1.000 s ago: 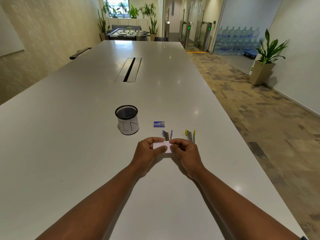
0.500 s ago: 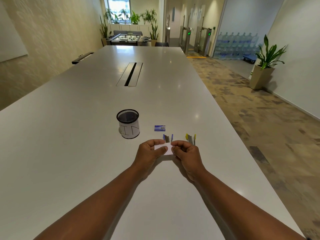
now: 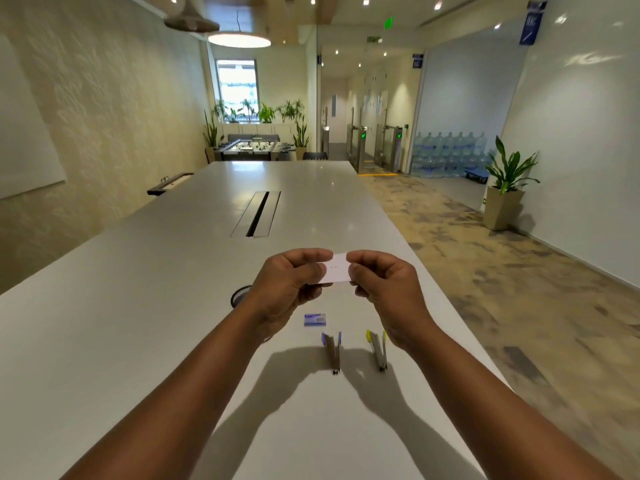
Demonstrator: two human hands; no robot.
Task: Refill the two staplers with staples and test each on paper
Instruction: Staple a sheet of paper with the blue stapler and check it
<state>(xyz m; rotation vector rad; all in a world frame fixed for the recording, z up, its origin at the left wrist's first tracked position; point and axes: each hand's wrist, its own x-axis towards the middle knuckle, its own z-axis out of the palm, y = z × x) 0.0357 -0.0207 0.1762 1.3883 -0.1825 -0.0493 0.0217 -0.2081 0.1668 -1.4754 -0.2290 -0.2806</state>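
White paper (image 3: 337, 269) is pinched at its two ends, left hand (image 3: 289, 287) on the 9 o'clock edge, right hand (image 3: 382, 284) on the 3 o'clock edge, thumbs pressed against curled fingers. I hold it raised above the desk (image 3: 138, 306), face toward me; two short dark marks near its centre read as staples, though they are too small to confirm. Both staplers lie on the desk at 6 o'clock from the paper, apart from each other: blue stapler (image 3: 332, 349) to the left, yellow stapler (image 3: 377, 348) to the right. Staple box (image 3: 314, 319) sits just beyond the blue one. Judged step: inspection of test results, the task near its end. Next move calls for checking that both staples are clinched flat, then lowering the paper to the desk.
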